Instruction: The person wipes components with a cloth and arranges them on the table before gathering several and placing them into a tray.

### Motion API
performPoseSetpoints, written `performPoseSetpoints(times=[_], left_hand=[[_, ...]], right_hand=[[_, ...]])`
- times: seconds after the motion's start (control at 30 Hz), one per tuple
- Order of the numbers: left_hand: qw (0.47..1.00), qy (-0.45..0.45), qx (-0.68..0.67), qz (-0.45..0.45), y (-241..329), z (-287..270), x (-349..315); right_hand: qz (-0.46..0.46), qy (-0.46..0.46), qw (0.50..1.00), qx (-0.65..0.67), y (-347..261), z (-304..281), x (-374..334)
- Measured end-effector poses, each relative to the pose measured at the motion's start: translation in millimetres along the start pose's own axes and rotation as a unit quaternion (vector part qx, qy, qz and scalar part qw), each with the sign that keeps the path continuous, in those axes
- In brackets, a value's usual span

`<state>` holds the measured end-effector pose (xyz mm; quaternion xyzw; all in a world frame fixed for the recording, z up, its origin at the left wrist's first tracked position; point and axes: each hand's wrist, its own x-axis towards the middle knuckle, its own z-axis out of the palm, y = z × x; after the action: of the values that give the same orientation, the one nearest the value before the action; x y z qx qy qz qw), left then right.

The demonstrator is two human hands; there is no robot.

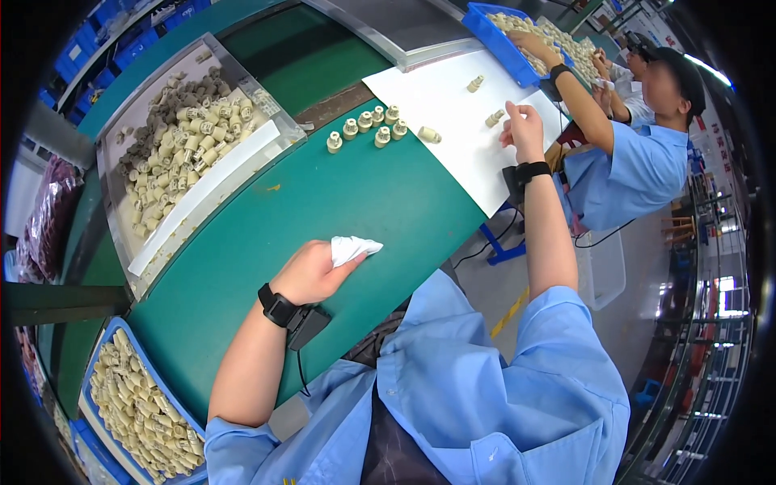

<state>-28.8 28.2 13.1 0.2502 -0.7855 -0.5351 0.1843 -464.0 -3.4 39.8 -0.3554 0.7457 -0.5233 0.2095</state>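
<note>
My left hand (311,271) is closed around a crumpled white cloth (353,249), just above the green tabletop. My right hand (525,133) is over a white sheet (440,93), its fingers apart and partly curled, with nothing visible between them. Close beside its fingertips is a small cream cylindrical part (495,119) with a narrower neck. Two similar parts lie on the sheet: one tipped over at its near edge (430,135), another farther back (474,83). Left of the sheet, several cream parts (350,129) stand upright in a loose group.
A metal-edged tray (206,206) with cream and grey parts is at the left. A blue bin (153,368) full of cream parts stands lower left. At the far right, a co-worker in blue (626,166) reaches into another blue bin (477,24) of parts.
</note>
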Motion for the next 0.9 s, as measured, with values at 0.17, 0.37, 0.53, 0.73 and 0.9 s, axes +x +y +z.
performPoseSetpoints(times=[0.17, 0.37, 0.53, 0.73, 0.9], left_hand=[[1.000, 0.010, 0.005, 0.010, -4.5, 0.0, -1.0], [1.000, 0.000, -0.009, 0.006, -4.0, -0.3, 0.2], [1.000, -0.001, -0.010, 0.011, -5.5, -0.6, -1.0], [0.999, -0.003, 0.004, 0.033, -6.2, -1.7, -2.5], [1.000, -0.006, -0.004, 0.031, -5.4, -2.6, -1.9]], right_hand=[[0.001, -0.135, 0.987, -0.085, -24.8, 34.3, -43.4], [-0.038, -0.228, 0.932, -0.279, -44.8, 82.7, -86.5], [-0.056, -0.270, 0.932, -0.236, -40.1, 91.1, -86.2], [-0.253, -0.201, 0.899, -0.298, -33.5, 97.1, -71.6], [-0.228, -0.202, 0.926, -0.222, -33.4, 105.6, -68.9]])
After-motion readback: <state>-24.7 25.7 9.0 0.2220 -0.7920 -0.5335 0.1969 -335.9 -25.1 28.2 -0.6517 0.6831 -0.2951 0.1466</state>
